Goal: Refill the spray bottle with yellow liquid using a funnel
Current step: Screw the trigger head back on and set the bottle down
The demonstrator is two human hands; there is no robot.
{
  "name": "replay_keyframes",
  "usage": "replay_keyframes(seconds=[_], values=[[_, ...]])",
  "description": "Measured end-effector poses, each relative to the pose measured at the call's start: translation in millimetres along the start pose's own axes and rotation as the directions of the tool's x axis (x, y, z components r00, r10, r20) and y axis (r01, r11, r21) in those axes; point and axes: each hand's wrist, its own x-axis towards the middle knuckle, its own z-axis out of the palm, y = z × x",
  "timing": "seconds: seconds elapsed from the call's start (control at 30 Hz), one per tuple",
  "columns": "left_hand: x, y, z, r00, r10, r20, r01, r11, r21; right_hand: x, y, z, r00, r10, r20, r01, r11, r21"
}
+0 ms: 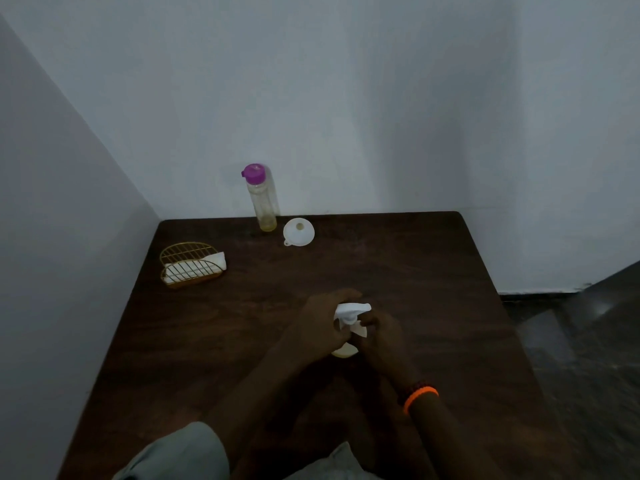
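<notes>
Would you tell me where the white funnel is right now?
In the head view, the funnel lies at the table's far edge, just right of the purple-capped bottle, untouched.

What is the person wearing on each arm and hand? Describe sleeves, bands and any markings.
The left hand is bare, its arm in a pale grey-green sleeve pushed up. The right hand is bare, with an orange band and a darker beaded band beside it at the wrist.

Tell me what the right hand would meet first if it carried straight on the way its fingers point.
The right hand points up-left, and its fingers already touch the spray bottle's white trigger head, so that comes first. The left hand grips the bottle just beyond; depth between them is unclear.
</notes>
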Motion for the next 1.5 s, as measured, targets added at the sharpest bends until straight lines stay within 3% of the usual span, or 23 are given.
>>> replay_keyframes(seconds=[0.2,0.37,0.53,0.7,0.87,1.03,1.2,1.37,1.5], values=[[0.0,-4.6,5.9,0.995,-0.054,-0.08,0.058,0.997,0.047,1.7,-2.6,0.2,1.0,0.015,0.006,-0.015,1.0,-0.001],[-0.1,-2.7,-2.8,0.999,-0.025,0.027,0.025,1.0,0.005,0.0,1.3,1.5,0.999,0.039,-0.002,-0.039,0.999,0.011],[-3.5,-6.3,4.7,0.995,-0.089,-0.055,0.093,0.993,0.07,0.4,-0.9,-2.0,1.0,0.023,0.011,-0.024,0.999,0.022],[-1.8,-2.6,-1.0,0.997,-0.072,0.039,0.07,0.996,0.047,-0.7,0.1,-2.6,1.0,0.014,0.014,-0.013,1.0,-0.006],[-1.9,-2.5,2.5,0.99,-0.129,-0.049,0.131,0.991,0.037,-0.2,-3.3,-4.7,1.0,-0.011,0.022,0.011,1.0,0.009],[-0.1,-0.8,-3.1,0.996,-0.079,0.046,0.078,0.997,0.023,-2.5,-1.4,-1.5,1.0,-0.003,0.005,0.003,1.0,0.023],[-3.6,-3.0,4.9,0.991,-0.129,-0.037,0.131,0.989,0.065,0.7,-0.3,-3.9,0.999,-0.009,0.043,0.009,1.0,0.0],[-0.5,-1.3,-2.8,0.992,-0.11,0.055,0.108,0.993,0.049,0.2,4.0,-1.6,0.999,0.016,0.034,-0.016,1.0,0.009],[-2.2,-1.2,1.8,0.988,-0.153,-0.004,0.153,0.986,0.073,2.0,3.7,-1.1,0.999,0.002,0.045,-0.001,1.0,-0.019]])
